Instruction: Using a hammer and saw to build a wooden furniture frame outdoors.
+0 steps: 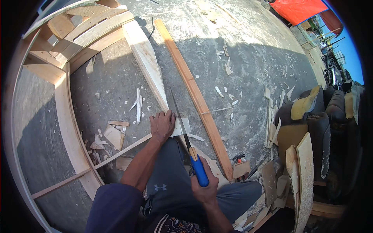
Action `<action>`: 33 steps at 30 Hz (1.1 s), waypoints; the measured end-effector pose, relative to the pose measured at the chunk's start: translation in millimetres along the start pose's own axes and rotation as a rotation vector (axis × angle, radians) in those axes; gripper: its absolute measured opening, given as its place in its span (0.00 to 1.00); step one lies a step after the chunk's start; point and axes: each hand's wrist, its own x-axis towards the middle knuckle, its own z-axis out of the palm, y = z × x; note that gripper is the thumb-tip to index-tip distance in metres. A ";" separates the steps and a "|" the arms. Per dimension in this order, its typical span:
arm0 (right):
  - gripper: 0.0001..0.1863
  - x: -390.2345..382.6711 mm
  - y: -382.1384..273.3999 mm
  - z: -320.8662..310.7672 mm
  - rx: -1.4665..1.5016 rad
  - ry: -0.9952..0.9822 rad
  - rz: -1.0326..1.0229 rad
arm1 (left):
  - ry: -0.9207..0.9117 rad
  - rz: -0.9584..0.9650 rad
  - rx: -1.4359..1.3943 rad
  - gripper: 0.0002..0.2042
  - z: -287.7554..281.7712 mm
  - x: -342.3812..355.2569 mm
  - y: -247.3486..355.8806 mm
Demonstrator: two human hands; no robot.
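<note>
**One handsaw, laid across a short pale board**

Nearest is the dark patterned shirt, with grey trousers beyond it, legs bent. The right hand sits over the lap, fingers wrapped round the saw's blue handle in a firm hold. From there the dark blade slants up and away, crossing the short board just past the left knee; whether its teeth are in the wood can't be made out.

The left hand lies at that board's left side, palm down, fingers bent — I can't say if it grips or merely presses. A thin strip slants from near its wrist toward the left.

Just past the fingertips is the narrow end of a long tapered board. To its right, well apart at the near end, lies a reddish-brown beam, a small wood block by its near end. Rough curved planks lean at the right, near dark padded seating topped with yellow foam.

A big curved wooden frame sweeps round the left. Chips and offcuts litter the grey floor — part shadow, part sun — and an orange-red tarp shows at far right.
</note>
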 end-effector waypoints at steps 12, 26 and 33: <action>0.35 10.6 -4.7 14.2 -0.004 0.021 0.010 | -0.005 0.023 -0.006 0.12 -9.7 -3.2 -3.4; 0.37 -28.0 -8.2 -1.0 -0.001 0.025 -0.098 | -0.003 -0.014 0.002 0.11 -9.7 -1.3 -10.7; 0.36 37.8 -4.8 29.4 0.009 0.030 -0.039 | -0.055 -0.009 -0.013 0.10 -9.3 -0.8 -4.2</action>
